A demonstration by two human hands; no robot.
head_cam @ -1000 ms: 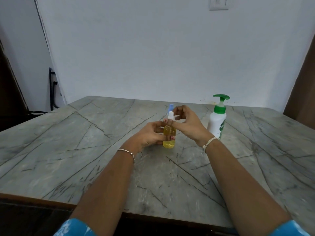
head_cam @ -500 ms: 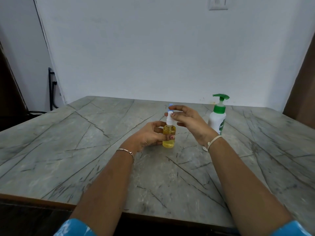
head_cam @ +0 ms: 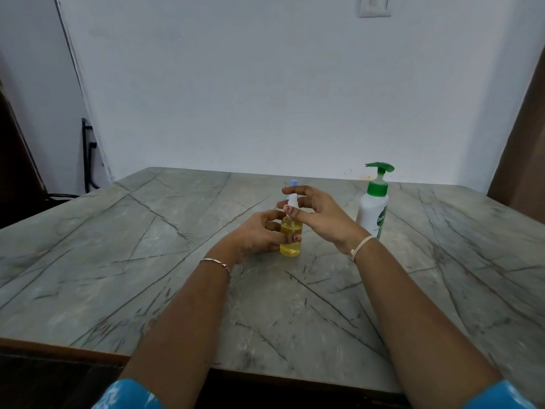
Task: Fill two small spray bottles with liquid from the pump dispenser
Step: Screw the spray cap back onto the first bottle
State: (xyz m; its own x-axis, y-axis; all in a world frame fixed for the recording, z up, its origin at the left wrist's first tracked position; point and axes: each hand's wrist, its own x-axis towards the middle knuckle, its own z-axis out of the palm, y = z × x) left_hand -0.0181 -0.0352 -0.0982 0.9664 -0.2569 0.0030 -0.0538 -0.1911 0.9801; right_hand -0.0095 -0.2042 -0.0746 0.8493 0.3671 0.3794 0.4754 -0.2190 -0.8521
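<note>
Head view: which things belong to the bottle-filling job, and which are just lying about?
Job: yellow-filled spray bottle in left hand, right hand pinching its top; blue-capped bottle behind; pump dispenser.
Lying about: wall switch; black cable.

Soft, even, cool light fills the room, no hard source in view. White wall (head_cam: 280,84) reads bluish-grey. Table (head_cam: 132,261) shows a dull sheen w/o glare. Faint, diffuse shadows sit under left hand (head_cam: 256,234) and right hand (head_cam: 318,216). Yellow liquid in spray bottle (head_cam: 290,243) glows slightly. Wide-angle lens tilts verticals at L and R edges inward and spreads table twd the near corners. Blue sleeves (head_cam: 129,394) at bottom are soft; mid-frame detail is fairly sharp.
</note>
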